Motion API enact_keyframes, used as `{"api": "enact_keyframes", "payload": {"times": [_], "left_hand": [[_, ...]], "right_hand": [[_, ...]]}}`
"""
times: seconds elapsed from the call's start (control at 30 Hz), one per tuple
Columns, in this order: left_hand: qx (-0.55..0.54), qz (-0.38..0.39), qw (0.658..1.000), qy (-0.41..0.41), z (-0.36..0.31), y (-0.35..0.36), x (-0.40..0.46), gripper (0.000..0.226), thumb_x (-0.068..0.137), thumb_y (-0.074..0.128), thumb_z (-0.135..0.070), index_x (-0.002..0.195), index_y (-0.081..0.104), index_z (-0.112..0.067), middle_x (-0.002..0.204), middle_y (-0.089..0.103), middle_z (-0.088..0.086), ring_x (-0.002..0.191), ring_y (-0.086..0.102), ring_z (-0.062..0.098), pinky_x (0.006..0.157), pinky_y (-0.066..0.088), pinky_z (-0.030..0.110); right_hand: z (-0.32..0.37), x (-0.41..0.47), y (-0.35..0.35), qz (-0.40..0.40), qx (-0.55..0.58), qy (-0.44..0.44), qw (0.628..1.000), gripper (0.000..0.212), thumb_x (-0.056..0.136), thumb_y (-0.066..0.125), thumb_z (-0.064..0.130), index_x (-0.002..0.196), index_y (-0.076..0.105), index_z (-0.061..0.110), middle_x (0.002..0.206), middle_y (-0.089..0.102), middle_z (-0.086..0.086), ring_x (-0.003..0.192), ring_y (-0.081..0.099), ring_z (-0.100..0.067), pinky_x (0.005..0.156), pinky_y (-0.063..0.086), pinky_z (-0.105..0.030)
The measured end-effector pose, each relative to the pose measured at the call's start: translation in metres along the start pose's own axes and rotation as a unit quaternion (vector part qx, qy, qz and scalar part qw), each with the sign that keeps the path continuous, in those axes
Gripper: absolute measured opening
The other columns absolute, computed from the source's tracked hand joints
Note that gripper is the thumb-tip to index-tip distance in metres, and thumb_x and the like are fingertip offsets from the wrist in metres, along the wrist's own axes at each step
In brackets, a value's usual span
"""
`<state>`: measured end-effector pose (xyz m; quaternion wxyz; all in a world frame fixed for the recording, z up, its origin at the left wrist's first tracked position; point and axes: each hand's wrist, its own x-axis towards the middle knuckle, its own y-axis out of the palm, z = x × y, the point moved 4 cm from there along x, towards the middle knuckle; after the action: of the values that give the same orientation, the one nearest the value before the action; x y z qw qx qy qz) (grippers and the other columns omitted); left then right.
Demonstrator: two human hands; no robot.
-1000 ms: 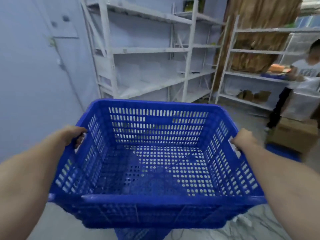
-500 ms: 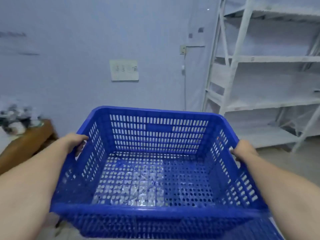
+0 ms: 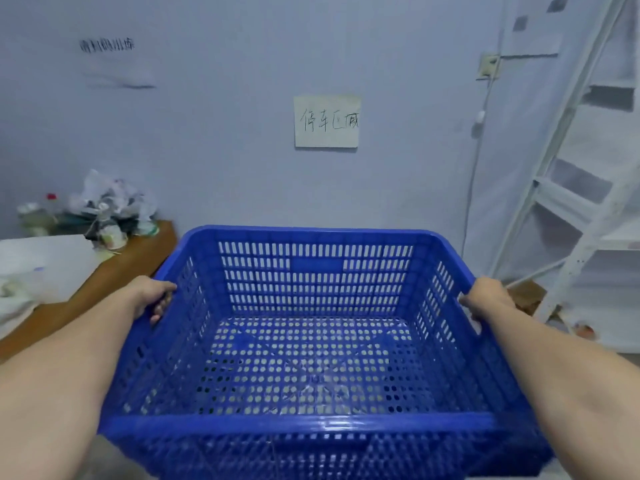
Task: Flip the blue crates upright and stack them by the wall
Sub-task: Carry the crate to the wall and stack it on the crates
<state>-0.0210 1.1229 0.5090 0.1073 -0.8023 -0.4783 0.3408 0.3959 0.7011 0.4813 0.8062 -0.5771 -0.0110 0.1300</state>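
I carry a blue perforated plastic crate upright in front of me, its open top facing up and nothing inside. My left hand grips the handle slot in its left side wall. On the opposite wall my right hand is clamped over the rim. The crate fills the lower middle of the head view and faces a pale blue wall. The floor under the crate is mostly hidden.
A paper sign with handwriting hangs on the wall straight ahead. A brown table at the left holds plastic bags, cups and a white sheet. A white metal shelving rack stands at the right, a cord hanging beside it.
My view has swung left, from the shelving racks and another person to the bare wall with the sign. Both hands keep the same hold on the crate.
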Motion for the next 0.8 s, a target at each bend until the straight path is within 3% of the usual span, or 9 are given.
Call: {"api": "enact_keyframes", "payload": {"times": [0.13,0.27,0.37,0.57,0.8], "left_hand": [[0.001,-0.019,1.0,-0.016,-0.032,0.02,0.049,0.044,0.1,0.045,-0.017,0.057,0.038,-0.008,0.034,0.029,0.003,0.02,0.027,0.014,0.028,0.028,0.015],[0.0,-0.024,1.0,-0.001,-0.071,0.041,0.094,0.043,0.1,0.042,-0.016,0.058,0.037,-0.008,0.029,0.028,0.002,0.017,0.027,0.016,0.027,0.029,0.016],[-0.003,-0.018,1.0,0.0,-0.098,0.054,0.141,0.043,0.1,0.043,-0.016,0.058,0.037,-0.009,0.034,0.027,0.004,0.019,0.027,0.017,0.029,0.03,0.019],[-0.012,0.006,1.0,-0.019,-0.126,0.081,0.231,0.044,0.1,0.041,-0.017,0.057,0.036,-0.008,0.03,0.026,0.004,0.018,0.025,0.016,0.03,0.028,0.016],[0.002,0.052,0.998,-0.025,-0.176,0.131,0.364,0.05,0.101,0.039,-0.02,0.053,0.035,-0.008,0.023,0.027,0.005,0.013,0.026,0.016,0.026,0.027,0.01]], "right_hand": [[0.034,0.082,0.007,0.01,0.024,-0.02,0.999,0.014,0.086,0.06,0.018,0.084,0.058,0.004,0.072,0.061,-0.012,0.06,0.062,-0.024,0.057,0.047,-0.029],[0.06,0.144,0.007,0.009,0.05,-0.017,0.999,0.02,0.085,0.061,0.02,0.094,0.057,0.002,0.089,0.066,-0.019,0.079,0.067,-0.035,0.074,0.057,-0.042],[0.083,0.189,0.014,0.006,0.043,-0.016,0.999,0.022,0.085,0.061,0.022,0.098,0.056,0.005,0.098,0.066,-0.019,0.085,0.067,-0.035,0.074,0.056,-0.039],[0.114,0.264,0.042,0.005,0.036,0.009,0.999,0.031,0.082,0.064,0.023,0.104,0.06,0.003,0.1,0.066,-0.019,0.087,0.067,-0.036,0.08,0.057,-0.047],[0.152,0.343,0.085,0.015,0.024,0.07,0.997,0.025,0.08,0.06,0.018,0.101,0.058,0.004,0.098,0.066,-0.019,0.085,0.067,-0.035,0.073,0.056,-0.039]]}}
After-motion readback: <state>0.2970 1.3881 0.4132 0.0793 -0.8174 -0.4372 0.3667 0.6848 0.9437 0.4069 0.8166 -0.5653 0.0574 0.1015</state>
